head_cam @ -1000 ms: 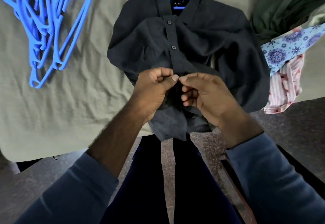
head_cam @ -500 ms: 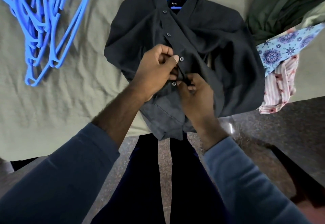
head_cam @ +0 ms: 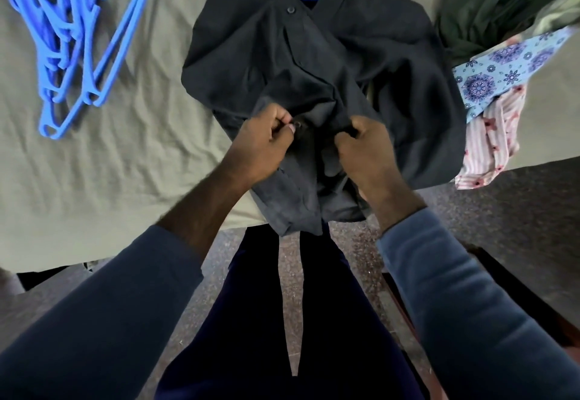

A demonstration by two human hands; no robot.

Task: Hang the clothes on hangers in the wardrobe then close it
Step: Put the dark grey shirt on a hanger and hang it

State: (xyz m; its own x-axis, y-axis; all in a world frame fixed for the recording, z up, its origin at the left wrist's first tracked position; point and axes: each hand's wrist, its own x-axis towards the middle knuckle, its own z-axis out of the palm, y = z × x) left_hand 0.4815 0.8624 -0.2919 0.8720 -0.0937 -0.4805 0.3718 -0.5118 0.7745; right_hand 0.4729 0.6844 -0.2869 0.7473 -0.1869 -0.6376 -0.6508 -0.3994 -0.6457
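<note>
Left hand [head_cam: 263,145] pinches a button, right hand [head_cam: 365,145] grips the placket of the dark shirt [head_cam: 314,63]; a hard tug could slide it off the near bed edge [head_cam: 125,180].

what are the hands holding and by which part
Both hold the dark shirt at its front opening, low down: the left hand pinches one edge, the right hand grips the other.

1 camera sits on the person's head. It looks forward and down, close above the left hand [head_cam: 263,145] and right hand [head_cam: 370,154], bed [head_cam: 131,161] at 12 o'clock.
</note>
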